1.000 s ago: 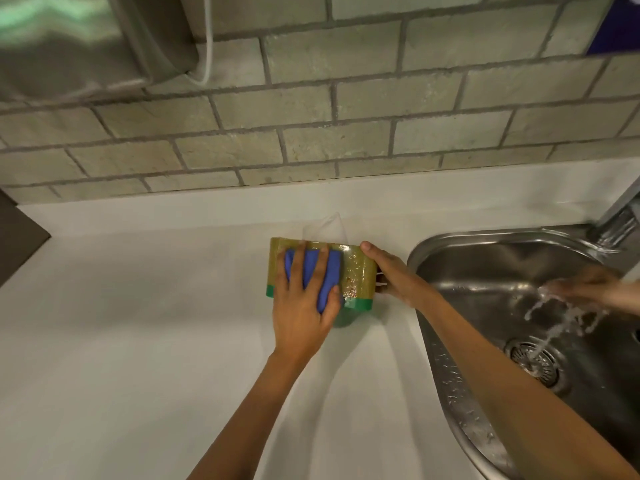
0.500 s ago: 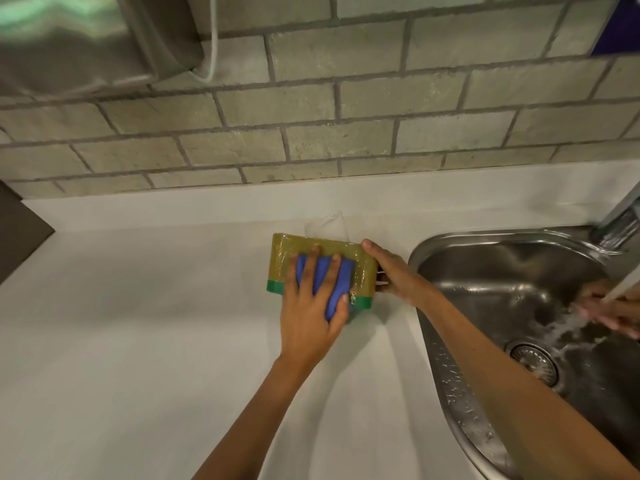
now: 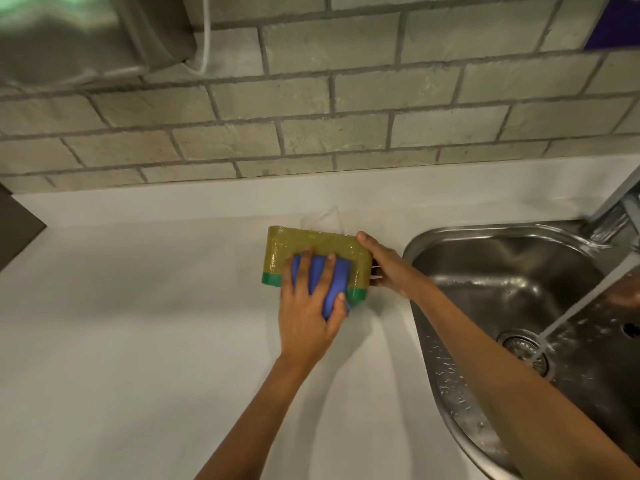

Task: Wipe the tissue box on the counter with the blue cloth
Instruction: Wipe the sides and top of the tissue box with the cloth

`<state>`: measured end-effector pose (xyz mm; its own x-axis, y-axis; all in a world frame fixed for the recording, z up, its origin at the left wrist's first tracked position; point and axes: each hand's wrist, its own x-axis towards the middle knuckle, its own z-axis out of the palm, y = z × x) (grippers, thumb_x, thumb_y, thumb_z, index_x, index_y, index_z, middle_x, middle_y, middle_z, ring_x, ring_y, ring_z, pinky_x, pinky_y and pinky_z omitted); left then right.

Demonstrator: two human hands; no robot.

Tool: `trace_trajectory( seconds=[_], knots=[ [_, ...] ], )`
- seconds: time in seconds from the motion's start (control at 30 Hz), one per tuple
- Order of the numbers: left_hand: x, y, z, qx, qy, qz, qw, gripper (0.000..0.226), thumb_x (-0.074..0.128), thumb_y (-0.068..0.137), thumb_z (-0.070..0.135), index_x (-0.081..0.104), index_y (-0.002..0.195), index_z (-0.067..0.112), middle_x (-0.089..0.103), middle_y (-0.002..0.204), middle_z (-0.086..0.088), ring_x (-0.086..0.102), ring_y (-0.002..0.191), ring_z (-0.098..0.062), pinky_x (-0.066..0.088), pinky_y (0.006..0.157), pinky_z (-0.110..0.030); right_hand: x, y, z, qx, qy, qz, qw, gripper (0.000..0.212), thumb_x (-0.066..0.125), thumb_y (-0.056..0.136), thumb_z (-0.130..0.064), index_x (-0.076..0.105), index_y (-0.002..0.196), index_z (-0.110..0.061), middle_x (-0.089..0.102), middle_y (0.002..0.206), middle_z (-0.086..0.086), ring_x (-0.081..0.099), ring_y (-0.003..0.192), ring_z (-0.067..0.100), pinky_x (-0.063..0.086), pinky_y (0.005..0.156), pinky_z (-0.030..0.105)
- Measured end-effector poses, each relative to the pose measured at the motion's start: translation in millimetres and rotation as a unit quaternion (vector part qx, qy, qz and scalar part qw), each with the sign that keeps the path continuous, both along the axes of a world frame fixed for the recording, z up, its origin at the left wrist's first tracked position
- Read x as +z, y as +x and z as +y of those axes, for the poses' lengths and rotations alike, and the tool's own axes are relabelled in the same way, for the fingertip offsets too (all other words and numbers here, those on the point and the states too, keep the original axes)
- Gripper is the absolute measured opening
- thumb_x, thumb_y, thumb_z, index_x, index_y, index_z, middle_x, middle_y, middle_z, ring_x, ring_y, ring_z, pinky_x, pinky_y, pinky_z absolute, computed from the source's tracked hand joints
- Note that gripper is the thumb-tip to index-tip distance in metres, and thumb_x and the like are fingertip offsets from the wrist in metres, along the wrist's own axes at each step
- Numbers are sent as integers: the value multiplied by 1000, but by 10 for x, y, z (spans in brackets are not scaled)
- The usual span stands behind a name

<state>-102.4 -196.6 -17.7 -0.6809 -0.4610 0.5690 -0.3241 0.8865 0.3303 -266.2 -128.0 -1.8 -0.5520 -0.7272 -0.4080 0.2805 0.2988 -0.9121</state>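
A yellow-olive tissue box [image 3: 304, 243] with a green base band stands on the white counter [image 3: 138, 323], a white tissue sticking up behind its top. My left hand [image 3: 308, 313] presses a folded blue cloth [image 3: 337, 282] flat against the box's near face, fingers spread over the cloth. My right hand [image 3: 388, 268] grips the box's right end, thumb on the top corner, holding it steady.
A steel sink [image 3: 491, 282] lies right of the box, with water running from a tap [image 3: 613, 213] onto the drain [image 3: 523, 349]. Another person's hand [image 3: 627, 287] shows at the sink's right edge. A brick wall [image 3: 346, 116] backs the counter.
My left hand has slid the blue cloth down the box's near face toward me and slightly right. My right hand stays on the box's end. The other hand in the sink moved right.
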Motion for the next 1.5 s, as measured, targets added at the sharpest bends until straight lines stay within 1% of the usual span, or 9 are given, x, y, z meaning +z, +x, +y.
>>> trace_trajectory(
  seconds=[0.13,0.33,0.4,0.53,0.67,0.77,0.97,1.17,1.5],
  knots=[
    [153,-192,57,71,80,10,994,51,42,85,35,60,126,9,51,137,-25,42,127,-52,48,93,-56,5,6,-13,0,0,-12,1000,79,57,64,-73,57,122,-19,65,114,6,63,105,22,54,78,29],
    [-33,-198,235,-30,-58,-22,998,56,51,82,37,42,133,19,57,133,-21,45,126,-48,49,95,-55,-1,-23,1,10,-2,1,1000,91,57,54,-78,58,124,-18,67,116,4,62,107,19,52,84,30],
    [-108,-96,138,-36,-49,-8,998,57,51,81,38,41,134,18,53,136,-21,39,130,-46,48,95,-52,3,-30,8,13,1,5,1000,83,54,65,-74,57,125,-17,66,111,5,63,102,20,53,80,29],
    [-74,42,-139,22,41,39,998,55,45,85,37,51,134,13,45,141,-24,34,132,-47,44,98,-50,-8,-43,9,15,0,1,1000,71,51,78,-63,51,130,-14,62,114,9,60,107,24,52,88,35],
    [99,-87,-344,126,184,93,970,53,39,91,39,41,142,21,32,152,-15,22,141,-39,44,99,-52,-1,-24,10,11,4,2,1000,70,50,80,-59,45,134,-15,55,129,12,54,119,30,49,97,40],
    [202,-276,-290,154,157,88,972,52,43,91,33,43,141,18,38,149,-17,27,137,-43,44,100,-55,14,-1,3,8,-2,-2,1000,77,54,71,-66,51,128,-15,59,124,12,56,117,29,51,93,38],
    [58,-121,-195,55,58,29,996,55,40,86,38,53,133,12,46,142,-22,37,132,-48,43,99,-54,-22,-38,-7,11,-5,4,1000,109,61,42,-79,50,129,-15,62,119,9,61,108,25,53,87,36],
    [249,-221,-509,170,251,118,946,57,37,89,40,35,145,24,41,147,-8,31,136,-30,46,96,-44,-13,-40,2,8,-5,2,1000,106,60,43,-77,49,129,-16,60,120,10,59,110,26,54,80,33],
    [6,-370,248,38,12,-3,999,53,47,84,36,55,130,11,59,127,-23,39,126,-44,50,92,-57,-7,-28,-22,2,-4,13,1000,83,61,48,-82,67,107,-23,65,114,19,64,94,14,54,68,22]
  ],
)
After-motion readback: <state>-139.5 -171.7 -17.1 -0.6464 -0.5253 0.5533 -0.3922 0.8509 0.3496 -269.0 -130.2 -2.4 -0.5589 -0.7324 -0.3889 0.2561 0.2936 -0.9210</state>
